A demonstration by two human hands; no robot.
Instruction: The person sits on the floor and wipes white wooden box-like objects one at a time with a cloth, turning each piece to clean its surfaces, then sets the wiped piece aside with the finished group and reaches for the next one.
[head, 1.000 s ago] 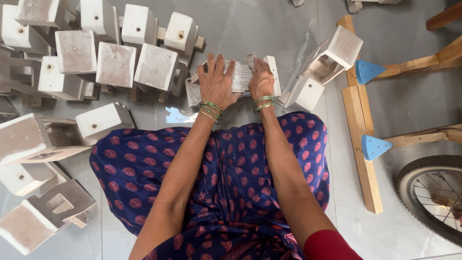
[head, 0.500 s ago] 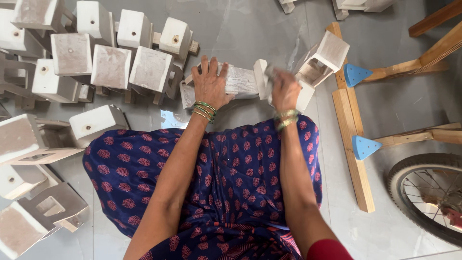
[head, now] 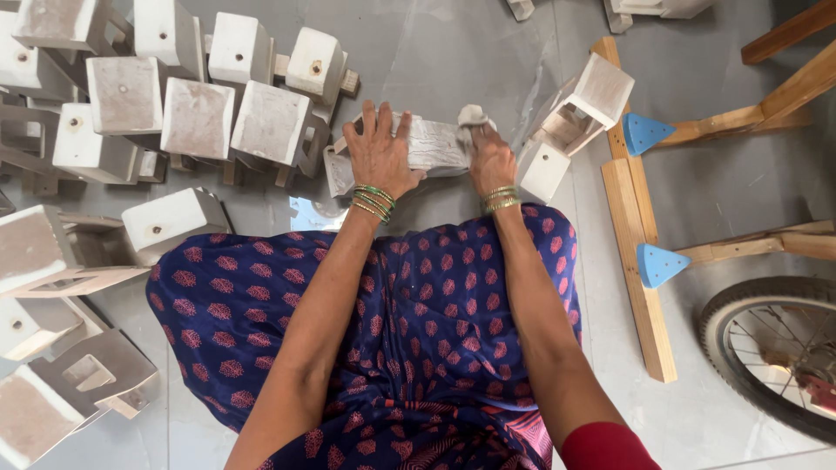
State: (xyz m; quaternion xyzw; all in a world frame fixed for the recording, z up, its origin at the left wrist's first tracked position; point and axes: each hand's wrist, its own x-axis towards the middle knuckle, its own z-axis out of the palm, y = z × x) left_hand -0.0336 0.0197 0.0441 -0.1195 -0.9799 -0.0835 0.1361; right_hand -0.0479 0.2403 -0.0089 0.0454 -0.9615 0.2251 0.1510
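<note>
My left hand (head: 380,155) presses flat, fingers spread, on the white wooden block (head: 435,146); at 3 o'clock, right hand (head: 490,161) grips a cloth wad (head: 471,116) against it.

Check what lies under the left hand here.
The left hand presses flat on a whitish wooden piece lying on the grey floor. The part beneath the palm is covered, so its surface there cannot be seen.
</note>
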